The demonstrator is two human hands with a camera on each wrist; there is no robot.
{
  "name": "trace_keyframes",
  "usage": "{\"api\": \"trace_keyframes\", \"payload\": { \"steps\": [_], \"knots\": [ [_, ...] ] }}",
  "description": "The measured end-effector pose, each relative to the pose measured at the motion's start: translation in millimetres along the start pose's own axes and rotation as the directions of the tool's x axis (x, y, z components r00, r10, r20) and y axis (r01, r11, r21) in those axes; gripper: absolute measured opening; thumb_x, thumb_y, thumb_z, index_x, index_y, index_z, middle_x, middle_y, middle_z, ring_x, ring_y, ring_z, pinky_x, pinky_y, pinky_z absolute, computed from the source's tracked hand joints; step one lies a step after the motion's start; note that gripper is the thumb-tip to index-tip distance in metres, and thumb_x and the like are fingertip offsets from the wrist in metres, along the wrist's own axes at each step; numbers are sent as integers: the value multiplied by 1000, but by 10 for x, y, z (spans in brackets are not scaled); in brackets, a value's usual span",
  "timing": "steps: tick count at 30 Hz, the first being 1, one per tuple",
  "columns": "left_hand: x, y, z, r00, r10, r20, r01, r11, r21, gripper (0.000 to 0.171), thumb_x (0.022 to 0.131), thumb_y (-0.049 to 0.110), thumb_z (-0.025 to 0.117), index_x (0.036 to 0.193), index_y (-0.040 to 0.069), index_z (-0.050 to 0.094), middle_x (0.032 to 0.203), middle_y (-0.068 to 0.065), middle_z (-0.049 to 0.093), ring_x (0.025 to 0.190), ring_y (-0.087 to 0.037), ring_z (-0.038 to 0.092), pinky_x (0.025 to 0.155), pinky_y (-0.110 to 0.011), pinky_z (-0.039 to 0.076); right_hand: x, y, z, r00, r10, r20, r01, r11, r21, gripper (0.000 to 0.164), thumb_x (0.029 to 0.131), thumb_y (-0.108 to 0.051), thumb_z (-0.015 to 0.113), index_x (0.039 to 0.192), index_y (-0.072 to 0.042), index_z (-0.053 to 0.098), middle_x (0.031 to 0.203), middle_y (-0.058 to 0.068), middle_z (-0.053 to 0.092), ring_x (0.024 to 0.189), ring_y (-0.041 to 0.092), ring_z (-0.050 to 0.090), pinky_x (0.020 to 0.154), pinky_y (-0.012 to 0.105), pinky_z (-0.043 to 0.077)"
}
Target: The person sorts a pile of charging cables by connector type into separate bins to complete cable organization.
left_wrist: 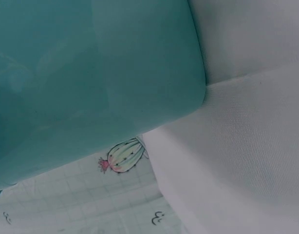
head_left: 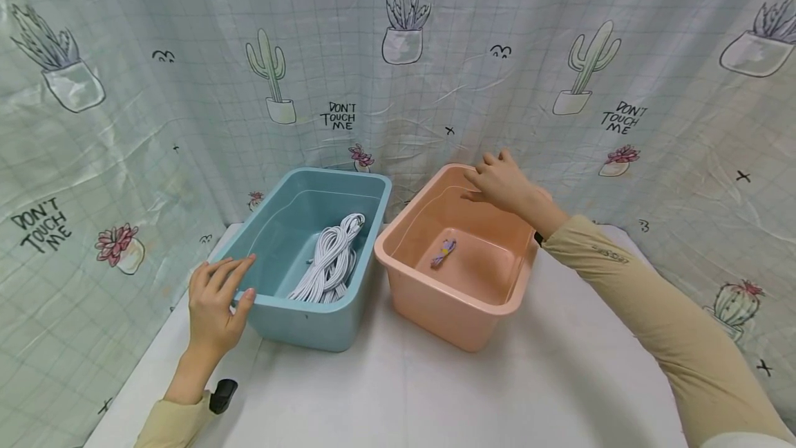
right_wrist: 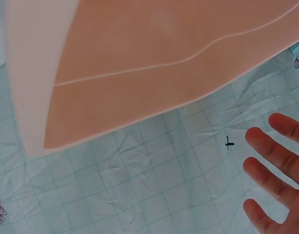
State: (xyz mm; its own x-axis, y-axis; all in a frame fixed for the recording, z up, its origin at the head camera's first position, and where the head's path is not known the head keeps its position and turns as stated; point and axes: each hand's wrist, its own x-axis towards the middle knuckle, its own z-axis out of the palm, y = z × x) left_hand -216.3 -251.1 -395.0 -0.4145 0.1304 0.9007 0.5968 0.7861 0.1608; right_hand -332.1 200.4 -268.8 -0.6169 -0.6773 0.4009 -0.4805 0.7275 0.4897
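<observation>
In the head view my left hand (head_left: 214,306) is at the front left corner of a blue plastic bin (head_left: 357,303), fingers apart and the thumb near the rim; whether it touches cannot be told. Bundled white cables (head_left: 329,261) lie inside along the bin's right side. My right hand (head_left: 500,182) is over the far right part of a peach plastic bin (head_left: 441,289), holding nothing. Its fingers (right_wrist: 273,183) look spread and loosely bent in the right wrist view. A small purplish cord bundle (head_left: 444,253) with a yellow spot rests on that bin's floor.
Both bins stand side by side on a white-covered table (head_left: 385,393), with a narrow gap between them. A curtain printed with cacti (head_left: 398,109) hangs close behind and along both sides. Black devices (head_left: 223,396) sit at the wrists.
</observation>
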Motion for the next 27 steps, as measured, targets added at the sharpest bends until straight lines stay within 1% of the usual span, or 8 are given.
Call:
{"api": "trace_keyframes", "payload": {
  "steps": [3, 7, 14, 17, 22, 24, 27],
  "knots": [
    [0, 3, -7, 1000, -1, 1, 1, 1000, -1, 59, 88, 51, 34, 111, 5, 63, 97, -19, 63, 97, -40, 49, 99, -59, 21, -37, 9, -3, 1000, -2, -17, 3, 1000, 19, 32, 80, -41, 60, 81, -9, 56, 72, 8, 61, 72, 26, 47, 70, 43, 36],
    [2, 3, -12, 1000, -1, 0, 1, 1000, -1, 59, 88, 51, 34, 111, 5, 63, 97, -19, 63, 96, -39, 49, 99, -59, 22, -108, 35, 3, 997, -17, -74, 19, 1000, 24, 32, 79, -39, 61, 80, -8, 56, 71, 8, 59, 71, 25, 45, 68, 41, 36],
    [11, 2, -12, 1000, -1, -3, 1, 1000, 0, 59, 88, 51, 34, 111, 5, 63, 96, -19, 63, 95, -40, 49, 99, -60, 22, -260, 79, 16, 977, -45, -208, 51, 998, 25, 30, 75, -34, 67, 78, -7, 54, 67, 9, 55, 69, 27, 45, 63, 41, 36],
    [5, 4, -10, 1000, -2, -3, 2, 1000, 2, 59, 88, 52, 34, 111, 5, 63, 96, -19, 63, 95, -40, 49, 99, -60, 22, -346, 84, 11, 971, -56, -231, 66, 997, 35, 29, 73, -31, 68, 78, -7, 54, 68, 8, 53, 69, 27, 45, 63, 41, 36],
    [-2, 11, -7, 1000, -6, -1, 6, 1000, 0, 59, 88, 51, 35, 111, 5, 63, 96, -19, 62, 96, -39, 49, 99, -60, 21, -524, 71, -16, 971, -48, -234, 67, 995, 77, 28, 73, -31, 68, 80, -7, 55, 72, 8, 53, 73, 28, 46, 65, 44, 38],
    [-2, 14, -8, 1000, -8, 3, 8, 1000, -1, 58, 88, 51, 35, 111, 5, 63, 96, -19, 62, 96, -39, 49, 100, -60, 21, -605, 64, -31, 969, -44, -242, 68, 993, 92, 29, 77, -35, 64, 82, -7, 55, 74, 8, 54, 75, 28, 47, 66, 44, 38],
    [1, 18, -14, 1000, -8, 3, 8, 1000, -2, 58, 88, 50, 35, 111, 5, 63, 96, -19, 62, 96, -39, 49, 100, -60, 21, -724, 50, -54, 964, -31, -265, 63, 992, 113, 37, 88, -43, 48, 84, -7, 57, 76, 8, 56, 77, 29, 49, 66, 45, 38]
  ]
}}
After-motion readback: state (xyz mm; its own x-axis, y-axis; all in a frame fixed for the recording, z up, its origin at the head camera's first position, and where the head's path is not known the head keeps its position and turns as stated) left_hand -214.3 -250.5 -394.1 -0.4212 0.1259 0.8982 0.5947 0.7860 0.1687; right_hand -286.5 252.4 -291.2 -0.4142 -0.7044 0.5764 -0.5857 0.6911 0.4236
